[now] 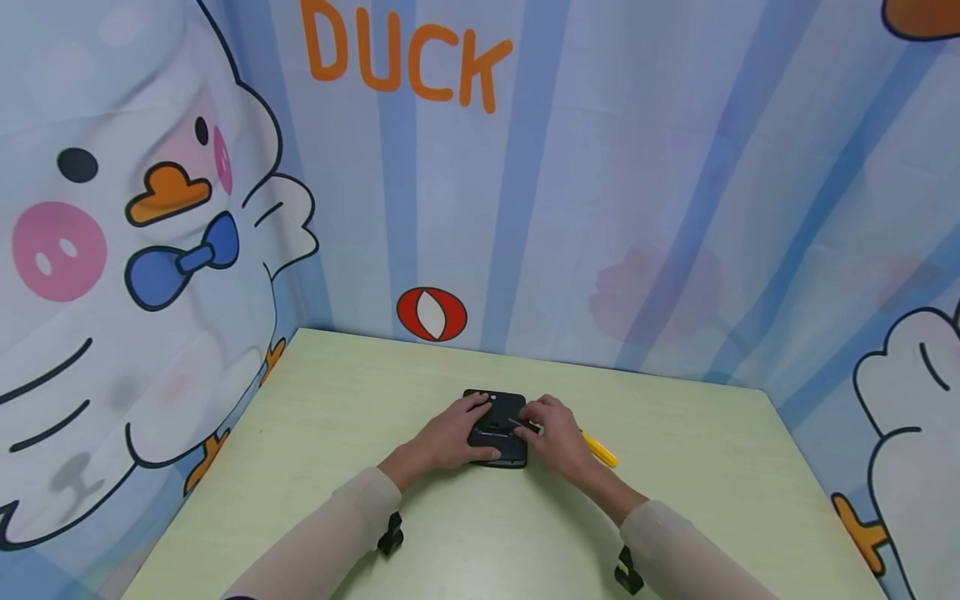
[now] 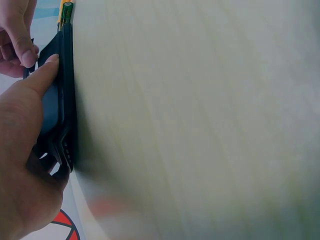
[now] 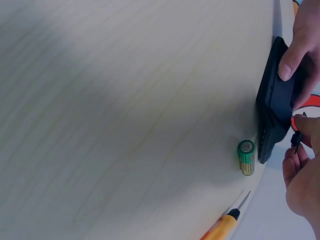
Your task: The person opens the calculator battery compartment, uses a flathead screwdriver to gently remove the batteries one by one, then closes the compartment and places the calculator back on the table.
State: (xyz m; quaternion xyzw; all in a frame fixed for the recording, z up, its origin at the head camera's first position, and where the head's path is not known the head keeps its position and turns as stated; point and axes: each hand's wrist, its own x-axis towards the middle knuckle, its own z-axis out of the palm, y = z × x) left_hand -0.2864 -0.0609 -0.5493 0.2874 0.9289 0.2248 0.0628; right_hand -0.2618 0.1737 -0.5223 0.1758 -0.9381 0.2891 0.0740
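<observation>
A black, flat, rectangular device [image 1: 510,452] lies on the table with a recess across its middle. My left hand [image 1: 452,433] grips it from the left, thumb on the near part and fingers on the far part. Just right of the device, my right hand [image 1: 561,435] pinches a small dark piece [image 3: 297,137] between thumb and fingertips, over the device's right edge in the head view. What this piece is, I cannot tell. A green battery [image 3: 246,158] stands out beside the device in the right wrist view; in the head view my right hand hides it.
A screwdriver with a yellow handle [image 1: 600,450] lies on the pale table [image 1: 360,375], right of my right hand. Its metal tip shows in the right wrist view. A blue-striped curtain [image 1: 450,208] with printed ducks stands behind and beside the table.
</observation>
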